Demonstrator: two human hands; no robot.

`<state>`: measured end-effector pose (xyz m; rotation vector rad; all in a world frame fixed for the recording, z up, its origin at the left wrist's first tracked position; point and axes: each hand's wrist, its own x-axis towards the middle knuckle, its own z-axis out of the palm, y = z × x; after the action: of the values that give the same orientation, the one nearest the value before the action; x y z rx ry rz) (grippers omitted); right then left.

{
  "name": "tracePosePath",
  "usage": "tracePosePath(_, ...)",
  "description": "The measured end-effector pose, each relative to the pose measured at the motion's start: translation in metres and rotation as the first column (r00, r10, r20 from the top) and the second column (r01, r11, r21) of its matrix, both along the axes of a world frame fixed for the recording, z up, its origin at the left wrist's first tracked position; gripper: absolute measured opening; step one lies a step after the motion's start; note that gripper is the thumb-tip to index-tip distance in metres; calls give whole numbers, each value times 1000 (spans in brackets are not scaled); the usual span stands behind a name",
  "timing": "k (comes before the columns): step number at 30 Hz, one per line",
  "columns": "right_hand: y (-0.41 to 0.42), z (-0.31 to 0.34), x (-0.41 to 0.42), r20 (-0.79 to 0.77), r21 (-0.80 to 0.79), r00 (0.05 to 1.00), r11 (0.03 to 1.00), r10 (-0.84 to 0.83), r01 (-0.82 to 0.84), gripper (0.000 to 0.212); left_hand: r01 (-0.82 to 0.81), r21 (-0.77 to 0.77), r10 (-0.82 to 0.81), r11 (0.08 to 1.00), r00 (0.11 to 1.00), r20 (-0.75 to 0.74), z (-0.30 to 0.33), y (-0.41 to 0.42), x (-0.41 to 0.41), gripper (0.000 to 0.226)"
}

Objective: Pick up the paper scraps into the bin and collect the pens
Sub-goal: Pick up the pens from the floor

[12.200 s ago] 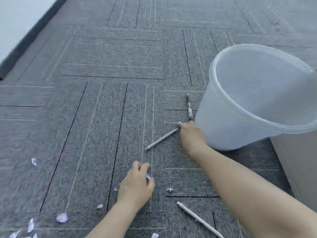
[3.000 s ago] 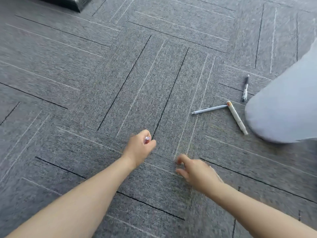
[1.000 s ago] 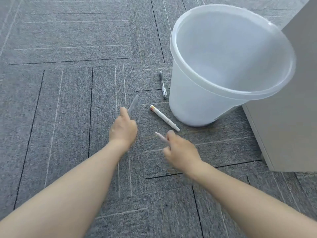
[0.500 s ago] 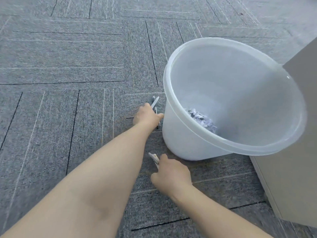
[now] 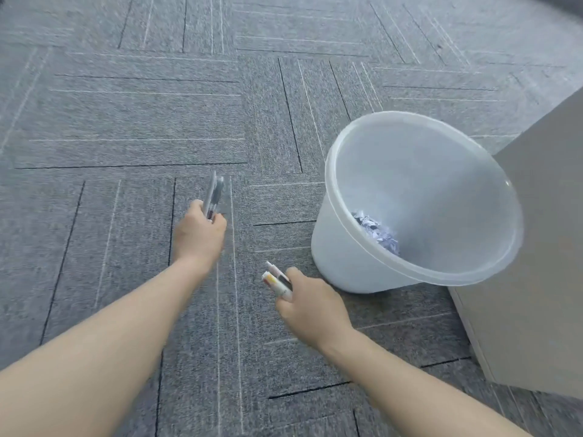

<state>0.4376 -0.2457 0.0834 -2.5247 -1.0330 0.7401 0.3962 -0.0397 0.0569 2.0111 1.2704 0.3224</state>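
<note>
1. Grey carpet tiles (image 5: pixel 142 121) with thin dark and pale lines cover the floor across the head view, the only view given.
2. Translucent white plastic forms the bin (image 5: pixel 340 247), which stands on the carpet to the right of centre, its open mouth tipped toward the camera.
3. Inside the bin, paper scraps (image 5: pixel 377 231) lie in a crumpled white and bluish heap at the bottom, against the near-left wall.
4. Just right of the bin, a plain beige cabinet (image 5: pixel 536 263) rises from the floor; whether the two touch cannot be told.
5. Left of the bin, the left hand (image 5: pixel 198 234) is raised above the carpet, its fingers curled closed around two clear-barrelled pens (image 5: pixel 214 193), which stick up and away from the fist, slightly blurred.
6. Nearer the camera and close to the bin's base, the right hand (image 5: pixel 310 305) is also closed in a grip, holding white pens (image 5: pixel 277 280); at least two ends poke out up and left past the thumb, one with a coloured band.
7. Both bare forearms reach in from the bottom edge, the hands apart from each other and neither touching the bin.
</note>
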Motion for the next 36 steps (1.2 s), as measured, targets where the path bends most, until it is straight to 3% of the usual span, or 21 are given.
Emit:
tracePosePath(7, 59, 176, 0, -25, 254, 996, 963, -90, 93, 10, 77, -125, -36, 989, 952, 304, 184, 6, -33, 24)
tracePosePath(14, 27, 414, 12, -128, 469, 928, 803, -350, 368, 18, 298, -207, -140, 932, 822, 551, 412, -46, 6, 21)
tracePosePath(23, -133, 696, 79, -199, 733, 715, 383, -670, 562, 32, 654, -270, -280, 707, 609, 742, 686, -214, 118, 12)
tracePosePath(27, -227, 755, 115, -227, 821, 526, 129, -819, 556, 22, 785, -249, -355, 567, 505, 787, 754, -317, 158, 11)
tracePosePath(30, -290, 777, 137, -281, 843, 414, -16, -866, 538, 15, 828, -161, -465, 537, 450, 763, 771, -388, 182, 21)
tracePosePath(33, -349, 787, 162, -350, 837, 315, -143, -882, 529, 17, 846, -158, -519, 509, 448, 728, 777, -454, 204, 23)
tracePosePath(36, -385, 778, 183, -433, 809, 286, -229, -855, 541, 15, 825, -204, -512, 528, 501, 698, 773, -498, 228, 18)
